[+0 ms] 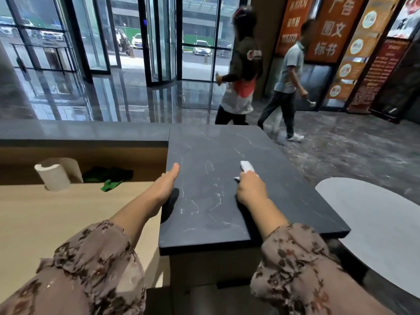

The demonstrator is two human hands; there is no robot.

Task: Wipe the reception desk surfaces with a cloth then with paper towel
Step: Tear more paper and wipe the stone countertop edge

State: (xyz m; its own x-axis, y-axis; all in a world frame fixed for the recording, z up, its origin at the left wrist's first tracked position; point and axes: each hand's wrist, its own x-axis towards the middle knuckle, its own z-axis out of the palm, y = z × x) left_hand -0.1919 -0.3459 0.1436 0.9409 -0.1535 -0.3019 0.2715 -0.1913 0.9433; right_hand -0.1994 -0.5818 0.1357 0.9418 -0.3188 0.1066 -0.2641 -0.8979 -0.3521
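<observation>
A dark marble counter top (209, 214) with pale veins fills the middle of the head view. My right hand (250, 189) presses a wad of white paper towel (246, 165) onto it near the centre. My left hand (167, 184) rests on the counter's left edge, thumb on top and the fingers hidden over the side. A green cloth (109, 177) lies on the lower wooden desk (56, 219) to the left, next to a roll of paper towel (55, 177).
The raised dark ledge (84, 133) runs left from the counter. A round grey table (375, 223) stands at the right. Two people (241, 71) walk across the lobby floor beyond the counter, near glass doors and standing banners (354, 51).
</observation>
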